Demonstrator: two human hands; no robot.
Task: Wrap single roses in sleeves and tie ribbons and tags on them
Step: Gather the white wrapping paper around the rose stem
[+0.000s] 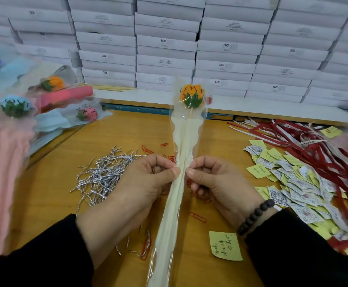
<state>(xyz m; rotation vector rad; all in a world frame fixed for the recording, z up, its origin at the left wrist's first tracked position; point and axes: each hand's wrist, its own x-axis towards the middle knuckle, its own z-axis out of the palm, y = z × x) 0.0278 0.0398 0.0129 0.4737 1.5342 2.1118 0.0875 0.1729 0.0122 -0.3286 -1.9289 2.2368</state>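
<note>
Left hand (146,181) and right hand (214,183) each pinch the cream-and-clear plastic sleeve (181,162) at mid-length, fingers curled, holding one orange rose with green sepals on a thin wooden stick (191,96) upright over the orange wooden table (50,183) — sleeve's lower end is cut off at the frame edge. Left: blurred wrapped roses (15,106), at least four; silver twist ties (104,175) heaped, uncountable. Right: yellow and printed paper tags (293,183), red and white ribbons (318,146) — stacked white boxes (167,42) behind.
</note>
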